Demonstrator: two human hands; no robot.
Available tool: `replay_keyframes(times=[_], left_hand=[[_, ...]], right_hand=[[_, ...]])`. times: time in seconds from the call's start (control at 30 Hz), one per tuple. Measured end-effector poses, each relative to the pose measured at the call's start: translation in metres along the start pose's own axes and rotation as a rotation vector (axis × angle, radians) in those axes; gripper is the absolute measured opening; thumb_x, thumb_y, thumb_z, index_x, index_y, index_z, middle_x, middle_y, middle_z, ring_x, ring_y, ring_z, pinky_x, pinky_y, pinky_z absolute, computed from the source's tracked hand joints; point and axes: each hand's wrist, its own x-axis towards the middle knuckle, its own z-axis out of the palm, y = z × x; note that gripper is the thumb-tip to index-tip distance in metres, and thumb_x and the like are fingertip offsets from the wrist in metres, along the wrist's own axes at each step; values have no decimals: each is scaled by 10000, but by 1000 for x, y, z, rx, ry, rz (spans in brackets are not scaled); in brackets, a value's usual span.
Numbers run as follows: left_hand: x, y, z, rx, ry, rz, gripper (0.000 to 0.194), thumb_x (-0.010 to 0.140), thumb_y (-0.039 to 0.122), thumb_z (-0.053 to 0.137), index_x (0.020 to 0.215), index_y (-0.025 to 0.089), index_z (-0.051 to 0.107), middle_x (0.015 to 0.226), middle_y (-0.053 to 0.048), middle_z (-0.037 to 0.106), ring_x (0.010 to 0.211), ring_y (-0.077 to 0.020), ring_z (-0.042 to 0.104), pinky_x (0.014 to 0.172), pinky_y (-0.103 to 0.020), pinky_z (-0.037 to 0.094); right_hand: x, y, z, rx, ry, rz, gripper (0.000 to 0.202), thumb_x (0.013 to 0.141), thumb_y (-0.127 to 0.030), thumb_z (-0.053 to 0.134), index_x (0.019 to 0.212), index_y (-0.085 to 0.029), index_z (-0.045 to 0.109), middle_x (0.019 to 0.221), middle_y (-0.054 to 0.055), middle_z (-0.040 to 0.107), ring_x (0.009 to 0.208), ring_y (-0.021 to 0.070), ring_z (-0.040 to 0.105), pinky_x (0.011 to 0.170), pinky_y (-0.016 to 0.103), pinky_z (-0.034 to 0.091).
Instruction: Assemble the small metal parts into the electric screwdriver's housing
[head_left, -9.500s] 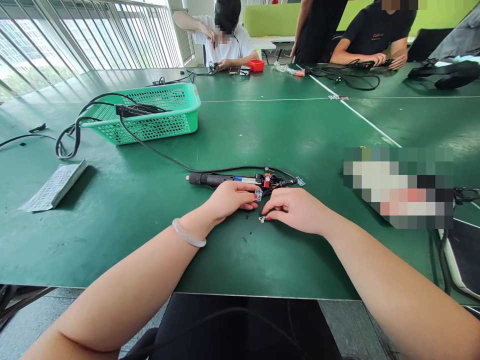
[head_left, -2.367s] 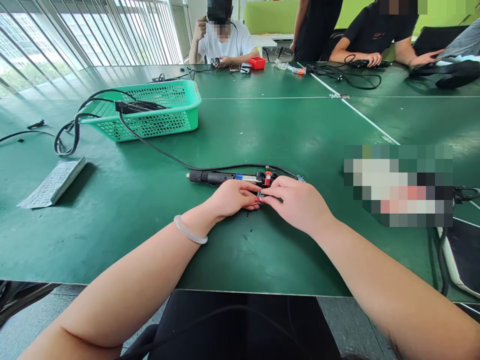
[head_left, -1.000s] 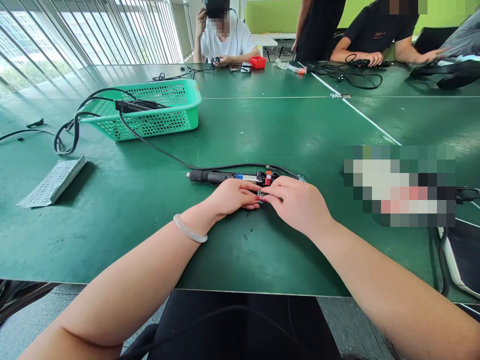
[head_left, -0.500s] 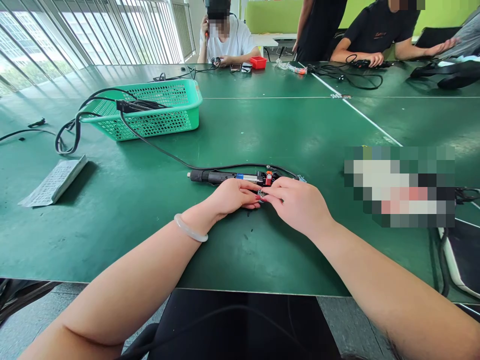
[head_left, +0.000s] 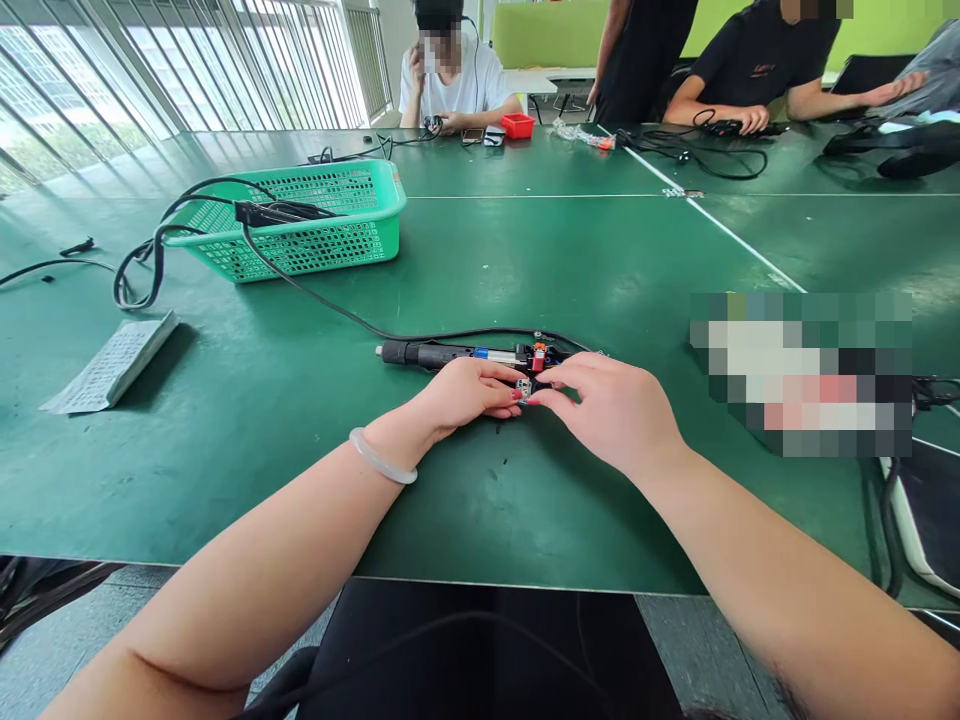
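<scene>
My left hand [head_left: 474,388] pinches a small circuit board [head_left: 523,387] between thumb and fingertips, low over the green table. Close to the board's right edge, the thumb and index finger of my right hand [head_left: 611,408] are curled together. A dark bit shows between those fingertips, too small to name. Just behind both hands lies a black pen-shaped electric tool [head_left: 431,354] with a blue and silver middle and a red part [head_left: 538,356]. Its right end is partly hidden by my right hand. A black cable [head_left: 345,318] runs from that end toward the basket.
A green plastic basket [head_left: 322,245] with black cables stands at the back left. A folded printed paper [head_left: 112,365] lies at left, a blurred-out object [head_left: 802,375] at right. Across the table [head_left: 480,260] are a red box [head_left: 517,126], loose cables and several people.
My right hand has shifted slightly right, its fingertips drawing back from the circuit board so more of it shows. My left hand stays in place with the board.
</scene>
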Motion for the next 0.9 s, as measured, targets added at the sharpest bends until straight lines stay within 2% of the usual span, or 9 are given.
replay_keyframes(times=[0.1,0.2,0.27,0.63,0.8,0.9], left_hand=[[1,0,0,-7,-7,-13,242,725,14,679,962,64,687,681,-63,715,581,-101,662,637,-209,560],[3,0,-1,-10,-4,-9,244,706,24,699,946,75,694,684,-45,712,571,-87,649,652,-209,559],[3,-1,-1,-7,0,1,255,685,40,722,936,80,698,686,-43,712,590,-92,651,677,-221,561],[0,-1,1,76,17,8,249,651,88,763,887,88,685,692,-47,703,629,-101,644,688,-241,548],[1,-1,1,91,10,25,134,733,182,737,792,92,658,704,-45,688,627,-83,637,687,-232,543],[2,0,2,87,19,31,196,813,241,668,702,92,609,705,-57,680,656,-97,653,674,-231,543]], right_hand=[[1,-4,-5,26,-124,110,169,780,-410,693,756,-247,734,750,-25,690,640,134,598,535,257,388],[2,-9,-6,26,-284,142,246,778,-504,666,766,-269,736,690,-29,676,605,143,580,504,262,339],[2,-12,-4,17,-322,154,275,795,-525,637,776,-270,736,697,-23,682,623,154,590,509,265,330],[-1,-14,3,-4,-210,166,278,834,-432,577,683,-248,721,673,-12,687,593,158,593,484,265,311],[-1,-15,1,-2,-245,178,315,837,-421,552,616,-239,681,607,-11,655,529,147,546,460,264,279],[-1,-15,0,8,-266,172,306,834,-400,551,598,-240,661,604,-21,650,526,141,537,463,264,277]])
